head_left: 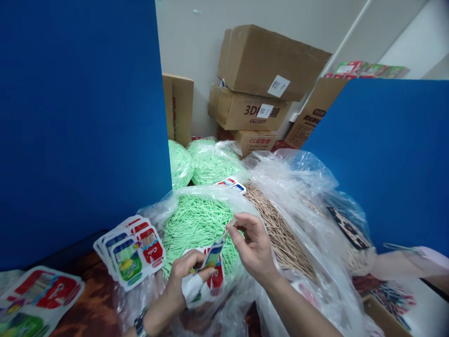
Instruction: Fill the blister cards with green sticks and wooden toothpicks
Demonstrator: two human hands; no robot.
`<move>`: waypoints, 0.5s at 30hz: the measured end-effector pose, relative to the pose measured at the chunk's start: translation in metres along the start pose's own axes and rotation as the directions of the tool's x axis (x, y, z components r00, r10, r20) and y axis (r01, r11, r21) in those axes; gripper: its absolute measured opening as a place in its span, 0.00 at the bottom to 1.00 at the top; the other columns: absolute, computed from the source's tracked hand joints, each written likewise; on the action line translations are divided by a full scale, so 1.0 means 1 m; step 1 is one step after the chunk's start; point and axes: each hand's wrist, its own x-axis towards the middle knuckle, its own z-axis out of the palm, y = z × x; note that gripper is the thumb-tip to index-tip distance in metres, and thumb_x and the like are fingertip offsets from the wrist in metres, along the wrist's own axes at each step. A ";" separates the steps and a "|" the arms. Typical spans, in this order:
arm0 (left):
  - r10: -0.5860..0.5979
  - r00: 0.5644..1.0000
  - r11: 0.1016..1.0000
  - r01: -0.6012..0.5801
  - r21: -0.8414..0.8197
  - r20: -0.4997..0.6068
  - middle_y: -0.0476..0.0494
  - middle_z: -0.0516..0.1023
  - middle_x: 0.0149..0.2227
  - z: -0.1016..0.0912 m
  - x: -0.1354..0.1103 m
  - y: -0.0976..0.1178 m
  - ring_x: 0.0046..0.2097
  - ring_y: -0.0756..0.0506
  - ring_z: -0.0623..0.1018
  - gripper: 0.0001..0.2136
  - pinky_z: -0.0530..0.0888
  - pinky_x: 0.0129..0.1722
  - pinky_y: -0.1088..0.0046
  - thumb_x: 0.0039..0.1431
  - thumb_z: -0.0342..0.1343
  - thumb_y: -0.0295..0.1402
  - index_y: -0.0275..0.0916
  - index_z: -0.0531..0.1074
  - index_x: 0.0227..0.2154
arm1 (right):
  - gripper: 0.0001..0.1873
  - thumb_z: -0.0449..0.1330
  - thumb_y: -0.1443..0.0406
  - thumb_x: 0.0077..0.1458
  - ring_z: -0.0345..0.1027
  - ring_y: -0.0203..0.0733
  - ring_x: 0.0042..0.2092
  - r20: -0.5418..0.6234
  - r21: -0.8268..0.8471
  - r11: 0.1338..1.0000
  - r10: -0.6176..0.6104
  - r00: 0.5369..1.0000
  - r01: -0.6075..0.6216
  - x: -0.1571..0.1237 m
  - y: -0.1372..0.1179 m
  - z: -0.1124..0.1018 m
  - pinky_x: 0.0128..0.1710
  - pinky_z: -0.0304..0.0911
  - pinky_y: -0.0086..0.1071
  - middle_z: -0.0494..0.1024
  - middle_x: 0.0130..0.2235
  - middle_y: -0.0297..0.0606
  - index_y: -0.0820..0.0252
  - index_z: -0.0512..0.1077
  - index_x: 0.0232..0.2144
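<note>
My left hand (175, 276), with white wrapping on a finger and a watch at the wrist, grips a printed packet (214, 255) with red and blue on it. The packet is tilted, its upper end toward my right hand (255, 250). The fingers of that hand are pinched round thin pale green sticks (228, 228) at the packet's upper end. Whether the sticks are inside the packet, I cannot tell. Below both hands lies an open clear bag of green sticks (192, 217). To its right, brown sticks (277, 229) fill another plastic bag.
Several red "Cola" and green packets (131, 250) lie stacked at left, with another packet (42, 299) nearer. Tied bags of green sticks (215, 161) sit behind. Cardboard boxes (270, 61) are piled at the wall. Blue panels (80, 117) flank both sides.
</note>
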 end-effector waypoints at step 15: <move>-0.026 0.998 0.998 0.029 -0.059 0.055 0.52 0.68 0.24 -0.007 0.004 0.004 0.27 0.50 0.67 0.08 0.63 0.28 0.76 0.56 0.59 0.34 0.38 0.70 0.25 | 0.06 0.57 0.67 0.58 0.68 0.41 0.42 0.192 -0.223 0.974 -0.004 0.981 0.047 -0.003 -0.002 0.005 0.43 0.64 0.36 0.73 0.37 0.37 0.55 0.68 0.39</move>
